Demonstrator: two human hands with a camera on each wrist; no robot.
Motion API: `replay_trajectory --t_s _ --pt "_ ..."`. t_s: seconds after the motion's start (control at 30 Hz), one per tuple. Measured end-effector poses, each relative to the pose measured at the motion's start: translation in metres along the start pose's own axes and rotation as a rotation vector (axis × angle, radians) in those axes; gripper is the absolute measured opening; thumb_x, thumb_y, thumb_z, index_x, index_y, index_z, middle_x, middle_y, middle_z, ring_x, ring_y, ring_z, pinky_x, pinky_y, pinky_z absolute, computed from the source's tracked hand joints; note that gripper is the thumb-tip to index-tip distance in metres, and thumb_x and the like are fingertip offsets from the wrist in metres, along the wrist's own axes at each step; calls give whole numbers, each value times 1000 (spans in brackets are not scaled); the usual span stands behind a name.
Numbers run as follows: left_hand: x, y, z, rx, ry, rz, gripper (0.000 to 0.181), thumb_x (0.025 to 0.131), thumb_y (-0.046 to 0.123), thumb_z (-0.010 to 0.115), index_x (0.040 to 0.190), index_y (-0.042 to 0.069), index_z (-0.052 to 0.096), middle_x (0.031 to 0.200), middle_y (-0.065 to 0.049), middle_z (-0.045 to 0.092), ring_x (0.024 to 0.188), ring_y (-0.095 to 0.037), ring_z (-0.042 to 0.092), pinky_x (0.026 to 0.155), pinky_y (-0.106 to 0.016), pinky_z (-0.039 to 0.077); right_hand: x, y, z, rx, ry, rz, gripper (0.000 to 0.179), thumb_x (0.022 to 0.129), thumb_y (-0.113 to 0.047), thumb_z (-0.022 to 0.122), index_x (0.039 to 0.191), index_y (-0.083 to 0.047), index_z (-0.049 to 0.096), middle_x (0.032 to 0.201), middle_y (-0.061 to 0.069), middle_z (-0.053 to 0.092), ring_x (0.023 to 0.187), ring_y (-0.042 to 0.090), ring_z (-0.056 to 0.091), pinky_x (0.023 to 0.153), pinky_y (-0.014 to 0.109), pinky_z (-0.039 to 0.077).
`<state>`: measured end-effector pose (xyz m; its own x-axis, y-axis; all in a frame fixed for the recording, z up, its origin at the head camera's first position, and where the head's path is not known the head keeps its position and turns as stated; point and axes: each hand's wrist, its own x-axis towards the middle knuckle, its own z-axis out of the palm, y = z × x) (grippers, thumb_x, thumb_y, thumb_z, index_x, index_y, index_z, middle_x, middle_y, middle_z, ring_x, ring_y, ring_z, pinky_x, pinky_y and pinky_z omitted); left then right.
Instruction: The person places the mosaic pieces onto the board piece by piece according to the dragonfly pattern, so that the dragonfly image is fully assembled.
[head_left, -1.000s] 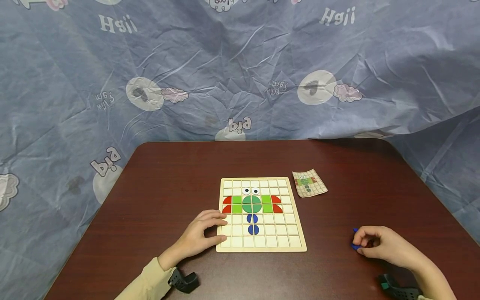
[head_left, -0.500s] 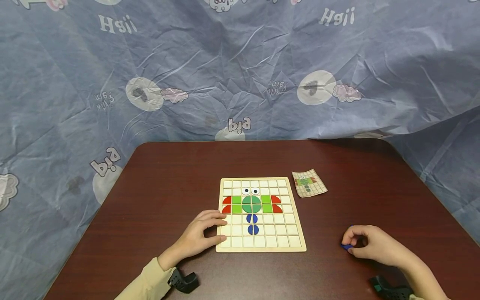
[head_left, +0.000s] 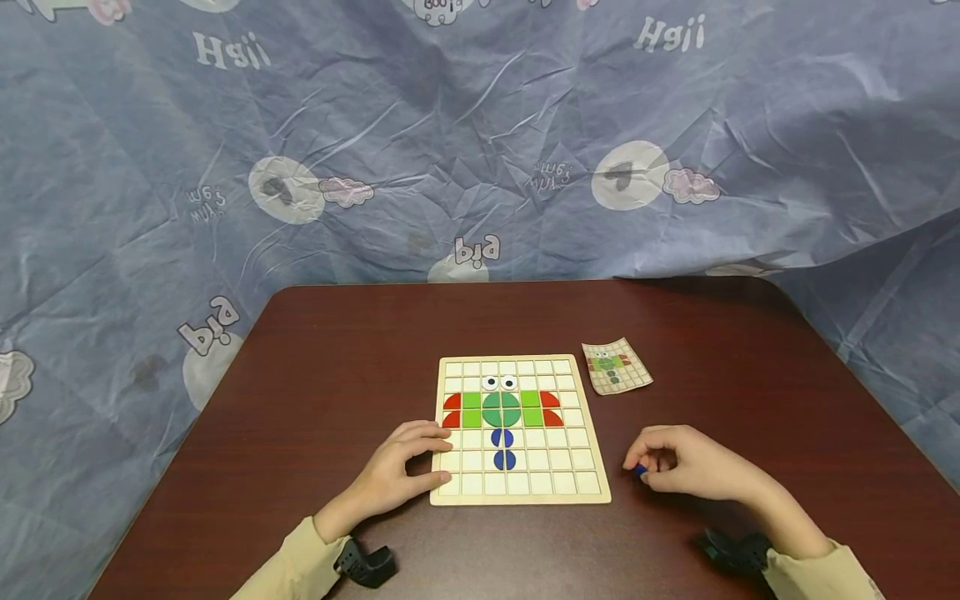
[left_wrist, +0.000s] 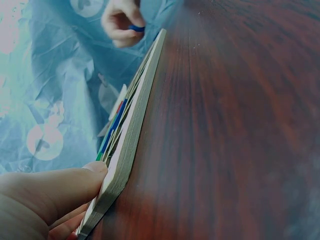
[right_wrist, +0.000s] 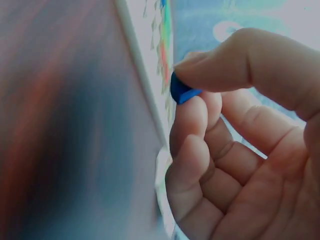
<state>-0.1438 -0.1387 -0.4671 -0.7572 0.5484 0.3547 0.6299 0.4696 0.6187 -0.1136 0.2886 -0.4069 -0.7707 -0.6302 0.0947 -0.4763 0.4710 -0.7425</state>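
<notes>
My left hand (head_left: 393,471) rests on the left edge of a pale wooden grid board (head_left: 562,482), its thumb and fingertips touching the top. In the left wrist view the thumb (left_wrist: 75,187) lies near a board corner. Flat pieces on the grid form a figure: white eye discs (head_left: 509,383), a green circle (head_left: 511,417), light green squares (head_left: 472,409), red quarter rounds (head_left: 550,400) and blue half rounds (head_left: 510,460). Right of the board, my right hand (head_left: 693,462) pinches a small blue piece (right_wrist: 181,91) between thumb and finger, partly covering its outline.
A small picture card (head_left: 633,375) with a similar figure lies behind and right of the board. Both stand on a dark brown table (head_left: 352,358). A grey-blue printed cloth (head_left: 420,167) hangs behind it. Black wrist devices (head_left: 367,565) sit at both wrists.
My right hand has moved left across the table, carrying the blue piece closer to the board's right edge. The left hand, board and card stay in place.
</notes>
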Motion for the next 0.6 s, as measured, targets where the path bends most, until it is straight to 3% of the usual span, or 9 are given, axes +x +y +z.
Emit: replay_trajectory --t_s 0.27,0.6 --pt "0 -1 0 4 8 10 35 78 32 77 108 14 70 122 4 60 122 -19 45 101 -40 37 52 -17 15 51 -72 -115 18 80 4 67 88 -11 71 80 -2 60 70 7 54 60 22 50" --pt "0 -1 1 5 9 14 35 78 32 77 108 14 70 122 3 60 122 -19 45 101 -40 37 96 -30 39 125 -114 -105 9 85 -13 70 92 -8 72 81 -7 63 71 5 56 63 24 51"
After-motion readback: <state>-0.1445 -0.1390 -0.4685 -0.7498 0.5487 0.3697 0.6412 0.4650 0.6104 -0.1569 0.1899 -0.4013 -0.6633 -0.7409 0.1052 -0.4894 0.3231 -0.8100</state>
